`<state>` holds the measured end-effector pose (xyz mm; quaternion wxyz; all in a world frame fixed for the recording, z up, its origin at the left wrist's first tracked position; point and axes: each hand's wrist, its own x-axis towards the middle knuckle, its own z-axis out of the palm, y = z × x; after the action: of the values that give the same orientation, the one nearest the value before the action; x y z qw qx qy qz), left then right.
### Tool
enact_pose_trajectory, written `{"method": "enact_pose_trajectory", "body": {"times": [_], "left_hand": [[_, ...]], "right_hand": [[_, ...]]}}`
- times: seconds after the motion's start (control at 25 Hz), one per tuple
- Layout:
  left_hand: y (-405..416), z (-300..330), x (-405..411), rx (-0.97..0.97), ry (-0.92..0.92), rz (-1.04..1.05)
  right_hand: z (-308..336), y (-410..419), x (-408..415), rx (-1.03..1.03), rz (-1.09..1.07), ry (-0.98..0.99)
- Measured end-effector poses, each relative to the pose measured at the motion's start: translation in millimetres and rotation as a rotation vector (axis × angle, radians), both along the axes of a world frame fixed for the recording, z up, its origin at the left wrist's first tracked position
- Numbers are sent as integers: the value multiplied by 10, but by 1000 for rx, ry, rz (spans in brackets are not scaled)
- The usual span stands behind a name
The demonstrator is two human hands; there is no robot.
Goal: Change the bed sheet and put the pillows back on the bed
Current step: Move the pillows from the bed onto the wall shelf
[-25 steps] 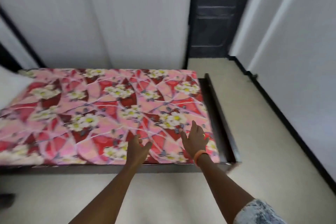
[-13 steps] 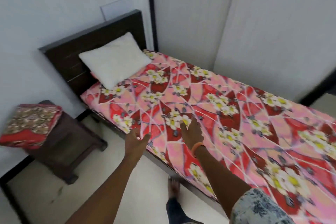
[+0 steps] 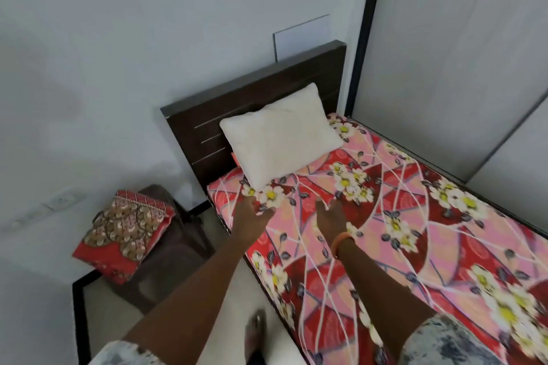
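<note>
- View has swung from the foot of the bed to its head end over the last second; both arms have stayed stretched forward throughout. Judged meaning: the person is heading for the pillow, likely to clear it before stripping the sheet.
- Left hand (image 3: 252,214): fingers loosely spread, holding nothing, over the near edge of the mattress just short of the pillow's near corner.
- Right hand (image 3: 329,216): fingers extended and relaxed, empty, palm turned towards the left hand; orange wristband (image 3: 341,240) on the wrist. Whether it touches the sheet cannot be told.
- White pillow (image 3: 280,138): lies at the head of the bed, leaning against the dark wooden headboard (image 3: 249,92). It is just beyond both hands, nearer the left; no contact yet.
- Floral bed sheet (image 3: 415,231): red and pink with white flowers, spread flat over the mattress, directly under the right hand.
- Folded patterned cloth (image 3: 127,230): red and brown, resting on a dark stool (image 3: 178,240) beside the bed, to the left of the left hand and well apart from it. Possibly the replacement sheet; unconfirmed.
- Task stage, judged: early, old sheet not yet off.
</note>
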<state>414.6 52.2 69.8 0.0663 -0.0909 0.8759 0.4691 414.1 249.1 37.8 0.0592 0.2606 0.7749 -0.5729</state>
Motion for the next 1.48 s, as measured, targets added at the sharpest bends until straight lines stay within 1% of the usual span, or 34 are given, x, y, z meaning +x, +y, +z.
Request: {"method": "enact_pose_trajectory", "body": {"times": [0.08, 0.16, 0.32, 0.4, 0.48, 0.56, 0.64, 0.72, 0.8, 0.84, 0.92, 1.04, 1.12, 1.24, 1.28, 1.36, 1.44, 1.48], "left_hand": [[-153, -66, -719, -56, -34, -13], [-329, -174, -1523, -144, -63, -49], [-646, -285, -2954, -170, -119, -57], [-817, -380, -3680, -299, -94, -114], [-930, -525, -4364, -485, -19, -255], [-907, -657, -4868, -608, 62, -401], [-795, -857, -5315, -662, 112, -512], [-645, -1036, -5615, -689, 70, -559], [-526, -1157, -5808, -673, -53, -496], [-480, -1201, -5871, -635, -99, -460], [-393, -1247, -5902, -531, -118, -452], [-158, -1052, -5824, -301, -134, -541], [-16, -798, -5698, -90, -140, -614], [54, -260, -5406, 331, -219, -674], [43, -63, -5308, 466, -249, -690], [-10, 331, -5060, 660, -325, -717], [-65, 611, -4869, 754, -444, -707], [-57, 740, -4712, 754, -482, -702]], "right_hand": [[-59, -99, -622, -45, 5, -27], [-229, -214, -1230, -78, -51, -26], [-520, -503, -2205, -79, -157, -140], [-598, -710, -2695, -129, -195, -212], [-687, -891, -3210, -158, -243, -230], [-783, -1033, -3580, -203, -310, -251], [-953, -1158, -3886, -240, -347, -327], [-1081, -1214, -4075, -286, -378, -355], [-1178, -1171, -4174, -284, -403, -360], [-1217, -1114, -4192, -277, -422, -349], [-1240, -993, -4179, -288, -482, -344], [-1213, -774, -4033, -330, -578, -402], [-1186, -607, -3884, -326, -635, -421], [-1074, -321, -3605, -361, -712, -375], [-1000, -251, -3510, -419, -756, -332], [-843, -192, -3256, -638, -820, -173], [-727, -171, -3061, -849, -774, 35], [-647, -123, -2910, -899, -759, 124]]}}
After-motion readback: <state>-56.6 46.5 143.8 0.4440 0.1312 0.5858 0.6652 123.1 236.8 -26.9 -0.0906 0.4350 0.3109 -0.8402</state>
